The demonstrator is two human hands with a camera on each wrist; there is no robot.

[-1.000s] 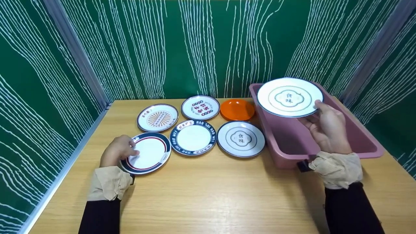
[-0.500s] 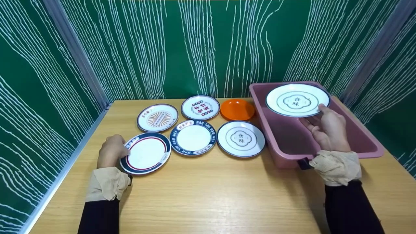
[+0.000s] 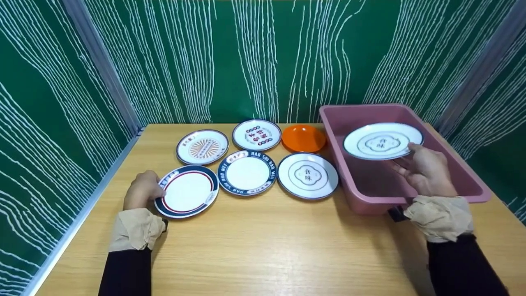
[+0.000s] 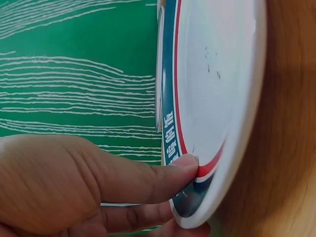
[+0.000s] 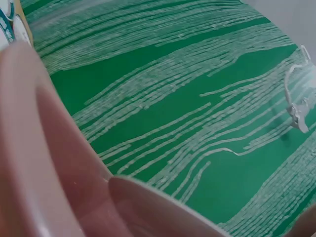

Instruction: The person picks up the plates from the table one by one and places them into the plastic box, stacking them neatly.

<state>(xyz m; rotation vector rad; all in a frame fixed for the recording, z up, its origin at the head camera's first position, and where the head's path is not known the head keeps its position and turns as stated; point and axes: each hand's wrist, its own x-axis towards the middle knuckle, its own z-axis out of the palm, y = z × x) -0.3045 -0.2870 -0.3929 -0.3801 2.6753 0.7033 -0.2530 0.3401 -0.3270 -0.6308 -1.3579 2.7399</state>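
Nearest along the wooden table, the left hand pinches the edge of the red-ringed plate, thumb on top and fingers underneath, while the right hand grips the emblem plate by its rim — thumb above, fingers below — at the opening of the pink tub. Between the hands lie a blue-rimmed plate and a matching emblem plate, the latter just beside the tub. Farther back sit a sunburst plate, a red-lettered plate and an orange dish, before a green wall streaked with white lines.
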